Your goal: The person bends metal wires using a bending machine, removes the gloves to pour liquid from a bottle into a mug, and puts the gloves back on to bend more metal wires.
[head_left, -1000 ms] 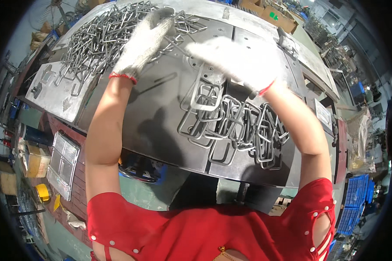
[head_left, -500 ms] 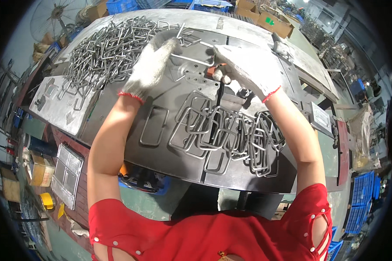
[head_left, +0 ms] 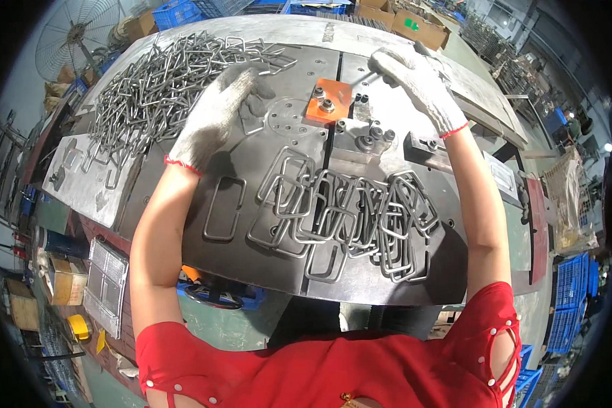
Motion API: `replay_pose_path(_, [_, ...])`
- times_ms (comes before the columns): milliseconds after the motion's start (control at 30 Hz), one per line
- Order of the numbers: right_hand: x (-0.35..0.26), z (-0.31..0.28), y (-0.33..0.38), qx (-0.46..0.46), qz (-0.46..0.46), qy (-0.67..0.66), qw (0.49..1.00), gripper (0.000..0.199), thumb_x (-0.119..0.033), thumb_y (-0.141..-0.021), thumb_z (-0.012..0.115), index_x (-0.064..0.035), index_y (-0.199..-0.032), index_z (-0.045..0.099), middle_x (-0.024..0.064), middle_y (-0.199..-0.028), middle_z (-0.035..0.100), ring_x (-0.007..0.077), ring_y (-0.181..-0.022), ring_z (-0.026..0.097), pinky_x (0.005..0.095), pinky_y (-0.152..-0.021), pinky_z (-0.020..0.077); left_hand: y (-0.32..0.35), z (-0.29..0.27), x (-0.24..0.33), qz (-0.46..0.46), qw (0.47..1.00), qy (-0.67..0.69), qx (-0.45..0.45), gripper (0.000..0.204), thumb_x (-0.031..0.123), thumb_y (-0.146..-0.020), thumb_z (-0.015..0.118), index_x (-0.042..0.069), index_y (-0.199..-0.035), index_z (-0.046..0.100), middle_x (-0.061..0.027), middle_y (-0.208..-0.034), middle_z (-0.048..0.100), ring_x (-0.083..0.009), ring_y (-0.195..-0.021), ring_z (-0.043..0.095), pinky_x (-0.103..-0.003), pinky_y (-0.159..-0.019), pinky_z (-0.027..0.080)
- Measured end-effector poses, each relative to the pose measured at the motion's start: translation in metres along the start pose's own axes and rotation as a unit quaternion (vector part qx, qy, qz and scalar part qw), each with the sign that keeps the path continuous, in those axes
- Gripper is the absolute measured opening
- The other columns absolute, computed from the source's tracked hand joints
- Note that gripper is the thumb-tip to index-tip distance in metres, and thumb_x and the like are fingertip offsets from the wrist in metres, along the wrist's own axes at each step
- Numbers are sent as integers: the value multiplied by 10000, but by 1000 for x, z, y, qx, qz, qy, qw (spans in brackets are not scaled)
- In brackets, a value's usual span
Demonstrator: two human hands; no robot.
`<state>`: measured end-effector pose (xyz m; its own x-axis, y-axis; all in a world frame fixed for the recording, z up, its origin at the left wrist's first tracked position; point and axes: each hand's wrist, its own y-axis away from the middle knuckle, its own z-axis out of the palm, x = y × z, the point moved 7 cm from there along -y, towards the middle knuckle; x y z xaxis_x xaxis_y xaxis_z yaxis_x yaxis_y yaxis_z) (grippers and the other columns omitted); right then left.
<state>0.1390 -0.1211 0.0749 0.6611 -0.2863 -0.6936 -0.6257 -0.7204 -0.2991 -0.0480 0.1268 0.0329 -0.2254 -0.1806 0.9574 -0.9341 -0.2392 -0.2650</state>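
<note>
My left hand (head_left: 217, 112), in a white glove with dark finger pads, is beside the wire pile with its fingers curled. The end of a bent metal rod (head_left: 253, 129) shows just under those fingers; the rest is hidden. My right hand (head_left: 415, 78), gloved alike, hangs over the far right of the metal table, fingers bent but apart, nothing visible in them. Between the hands sit an orange block (head_left: 340, 95) with bolts and a steel clamp block (head_left: 357, 144). Nearer me lie several rectangular wire frames (head_left: 343, 211), overlapping, and a single frame (head_left: 226, 209) to their left.
A large tangled heap of bent rods (head_left: 163, 88) covers the table's far left. A dark handle (head_left: 421, 49) stands behind my right hand. Another steel block (head_left: 428, 148) lies near my right wrist. Cardboard boxes (head_left: 415, 27) and blue crates (head_left: 177, 12) are beyond the table.
My hands have moved apart, the left one toward me and left, the right one away and right. The bent rod between them is gone from there, and the orange block is uncovered.
</note>
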Motion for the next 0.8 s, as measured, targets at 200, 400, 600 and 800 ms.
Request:
replay_pose_path(200, [-6, -4, -6, 21, -83, 57, 995, 362, -155, -975, 593, -96, -1330, 628, 21, -1150, 704, 121, -881, 652, 267, -794, 548, 1, -9, -5, -6, 998, -18, 55, 431, 364, -1061, 490, 44, -1336, 577, -44, -977, 647, -96, -780, 589, -237, -693, 490])
replay_pose_path(400, [-18, 5, -8, 14, -149, 28, 988, 343, -102, -999, 519, -87, -1315, 651, 6, -1126, 705, 67, -845, 619, 217, -744, 524, -1, -7, -4, -5, 999, -10, 41, 414, 358, -1049, 510, 41, -1298, 602, -44, -926, 654, -81, -741, 563, -237, -659, 475])
replay_pose_path(600, [-21, 13, 3, 29, -128, 37, 991, 245, -157, -999, 558, -112, -1199, 694, 22, -920, 662, 77, -722, 537, 240, -675, 490, 5, 1, 8, -5, 998, -19, 58, 399, 356, -1050, 522, 48, -1290, 605, -33, -928, 637, -85, -776, 592, -239, -681, 512])
replay_pose_path(800, [-23, 12, 4, 27, -115, -6, 993, 262, -152, -983, 554, -93, -1201, 685, 4, -875, 643, 94, -692, 508, 267, -672, 480, 3, 1, 3, -44, 996, 13, 74, 398, 358, -1044, 540, 48, -1285, 602, -31, -920, 629, -99, -767, 611, -252, -692, 524])
